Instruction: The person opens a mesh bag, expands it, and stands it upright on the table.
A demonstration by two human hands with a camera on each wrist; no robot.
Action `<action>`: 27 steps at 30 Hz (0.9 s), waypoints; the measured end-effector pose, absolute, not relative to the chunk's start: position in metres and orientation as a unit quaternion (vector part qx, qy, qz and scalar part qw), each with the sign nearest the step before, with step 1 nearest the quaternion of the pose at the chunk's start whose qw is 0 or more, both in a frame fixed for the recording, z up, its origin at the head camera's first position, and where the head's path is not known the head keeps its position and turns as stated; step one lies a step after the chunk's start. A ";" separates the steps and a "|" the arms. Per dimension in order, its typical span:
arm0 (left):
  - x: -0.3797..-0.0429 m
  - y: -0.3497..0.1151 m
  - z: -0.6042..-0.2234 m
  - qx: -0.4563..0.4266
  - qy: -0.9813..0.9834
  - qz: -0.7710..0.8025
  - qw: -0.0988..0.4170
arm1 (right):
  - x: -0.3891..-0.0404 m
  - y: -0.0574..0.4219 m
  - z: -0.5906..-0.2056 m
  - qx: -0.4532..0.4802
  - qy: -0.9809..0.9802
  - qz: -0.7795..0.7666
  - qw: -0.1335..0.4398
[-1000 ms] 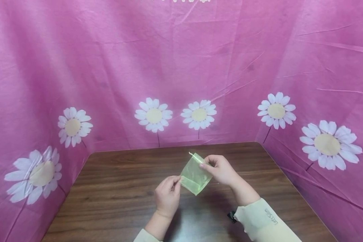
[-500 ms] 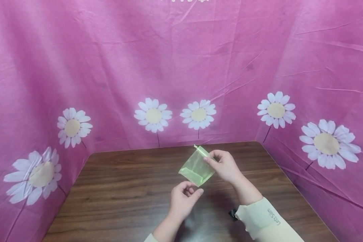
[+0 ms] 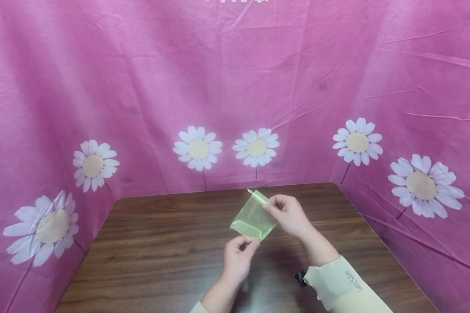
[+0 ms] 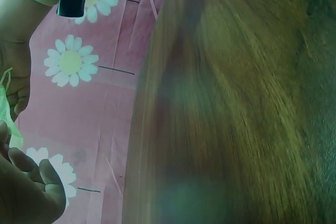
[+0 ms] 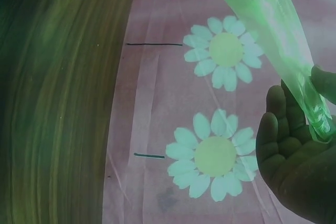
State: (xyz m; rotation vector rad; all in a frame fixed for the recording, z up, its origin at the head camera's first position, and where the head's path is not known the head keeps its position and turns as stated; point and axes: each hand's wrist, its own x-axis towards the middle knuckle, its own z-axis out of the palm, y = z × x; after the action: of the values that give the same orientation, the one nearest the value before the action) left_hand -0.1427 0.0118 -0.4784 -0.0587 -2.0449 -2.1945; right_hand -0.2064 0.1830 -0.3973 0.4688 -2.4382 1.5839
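Observation:
A sheer green drawstring pouch (image 3: 250, 215) is held up over the table between both hands, tilted, with its cord end (image 3: 250, 191) at the upper left. My right hand (image 3: 291, 217) pinches it near the top edge, thumb in front. At the lower corner my left hand (image 3: 236, 258) pinches the bottom edge between thumb and index finger. In the right wrist view the pouch (image 5: 281, 40) stretches from the left fingertips at the top down to my right hand (image 5: 296, 166). The left wrist view catches only a strip of the pouch (image 4: 11, 124) beside my left hand (image 4: 31, 190).
A brown wood-grain table (image 3: 160, 243) lies beneath the hands. Pink cloth (image 3: 141, 87) printed with white daisies hangs around its back and sides. A small black device (image 3: 300, 279) sits at the right sleeve cuff (image 3: 329, 278).
My left hand let go of the pouch's left corner, moved right and now pinches its lower corner. My right hand kept its grip and rose slightly with the pouch.

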 end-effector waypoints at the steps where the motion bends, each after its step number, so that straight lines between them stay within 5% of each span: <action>1: -0.142 0.013 -0.479 -0.018 -0.672 -0.737 0.068 | -0.206 0.183 -0.397 0.159 -0.823 0.536 0.097; 9: -0.139 0.014 -0.478 0.021 -0.626 -0.778 0.049 | -0.201 0.187 -0.392 0.168 -0.825 0.534 0.080; 20: -0.148 -0.007 -0.466 0.094 -0.453 -0.884 -0.065 | -0.199 0.191 -0.393 0.180 -0.837 0.513 0.066; 27: -0.151 -0.012 -0.463 0.097 -0.409 -0.904 -0.082 | -0.201 0.192 -0.395 0.191 -0.845 0.495 0.072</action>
State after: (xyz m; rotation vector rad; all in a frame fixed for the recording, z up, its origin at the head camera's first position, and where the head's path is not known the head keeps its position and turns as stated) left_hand -0.1510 -0.0125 -0.4632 0.3226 -1.3560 -2.9970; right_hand -0.2006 0.1920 -0.3954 0.5748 -2.5378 1.4869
